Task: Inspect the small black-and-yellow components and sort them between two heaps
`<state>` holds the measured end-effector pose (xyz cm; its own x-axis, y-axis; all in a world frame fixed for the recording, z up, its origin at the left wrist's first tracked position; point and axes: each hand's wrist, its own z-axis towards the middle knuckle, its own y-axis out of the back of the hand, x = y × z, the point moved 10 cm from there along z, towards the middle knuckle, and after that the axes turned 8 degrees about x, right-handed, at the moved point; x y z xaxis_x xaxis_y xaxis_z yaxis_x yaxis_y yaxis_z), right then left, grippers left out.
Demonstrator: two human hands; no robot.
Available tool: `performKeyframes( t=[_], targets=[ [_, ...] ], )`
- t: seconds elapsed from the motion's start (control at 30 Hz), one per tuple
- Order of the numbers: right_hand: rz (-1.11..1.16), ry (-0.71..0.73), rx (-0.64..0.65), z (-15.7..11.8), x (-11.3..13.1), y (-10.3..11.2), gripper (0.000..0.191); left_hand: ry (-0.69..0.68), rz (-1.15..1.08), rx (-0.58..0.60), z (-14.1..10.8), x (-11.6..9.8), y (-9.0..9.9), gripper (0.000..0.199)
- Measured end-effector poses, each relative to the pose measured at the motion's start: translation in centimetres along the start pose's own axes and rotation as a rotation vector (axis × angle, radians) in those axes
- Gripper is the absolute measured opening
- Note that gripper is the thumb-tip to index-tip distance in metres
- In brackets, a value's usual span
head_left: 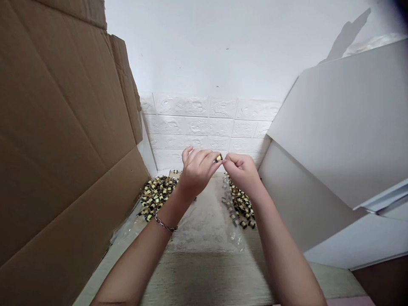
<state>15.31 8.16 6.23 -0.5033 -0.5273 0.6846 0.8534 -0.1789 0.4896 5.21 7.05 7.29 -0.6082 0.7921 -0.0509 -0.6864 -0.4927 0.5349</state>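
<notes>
A small yellow-and-black transformer [218,158] with a row of pins is pinched between the thumb and fingers of my left hand [198,168]. My right hand [239,168] is closed, its thumb and index fingertips meeting right beside the transformer's pins. Whatever those fingertips grip is too small to make out. Below and left of my left hand lies a heap of similar transformers [157,195], many with brownish wires. Another pile of transformers [244,204] sits under my right hand and forearm, which partly hide it.
A clear plastic bag [207,221] lies flat on the wooden table [204,276] between the piles. A tall brown cardboard panel [60,140] walls off the left side. White box panels [331,127] stand at the right. Behind is a white brick-patterned wall [191,123].
</notes>
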Motion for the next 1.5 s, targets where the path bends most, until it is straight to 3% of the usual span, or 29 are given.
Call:
performKeyframes(
  t=[0.37, 0.63, 0.9, 1.03, 1.13, 1.23, 1.37, 1.5],
  targets=[
    [0.352, -0.031, 0.075, 0.0, -0.9, -0.7, 0.028, -0.013, -0.029, -0.124, -0.3, -0.5, 1.1, 0.019],
    [0.702, -0.031, 0.2, 0.0, -0.8, -2.0, 0.026, 0.001, -0.027, -0.182, -0.5, -0.9, 2.1, 0.017],
    [0.771, -0.065, 0.305, -0.1, -0.6, -2.8, 0.023, -0.046, -0.059, -0.301, -0.7, -1.7, 3.2, 0.011],
    [0.553, -0.043, 0.235, -0.2, -0.3, -1.5, 0.028, -0.029, -0.07, -0.3, -0.6, -1.4, 3.3, 0.012],
    [0.192, 0.051, 0.038, -0.5, 1.2, 0.8, 0.028, -0.012, -0.072, -0.323, -0.6, -1.0, 3.6, 0.014],
    [-0.065, 0.17, -0.135, -1.2, 3.4, 2.3, 0.015, 0.007, -0.076, -0.336, -0.6, -0.7, 3.8, 0.014],
    [-0.202, 0.285, -0.217, -1.8, 5.0, 2.5, 0.008, 0.024, -0.088, -0.348, -0.6, -0.4, 4.0, 0.014],
    [-0.286, 0.307, -0.249, -2.0, 5.3, 2.5, 0.009, 0.03, -0.098, -0.349, -0.6, -0.3, 4.0, 0.015]
  ],
)
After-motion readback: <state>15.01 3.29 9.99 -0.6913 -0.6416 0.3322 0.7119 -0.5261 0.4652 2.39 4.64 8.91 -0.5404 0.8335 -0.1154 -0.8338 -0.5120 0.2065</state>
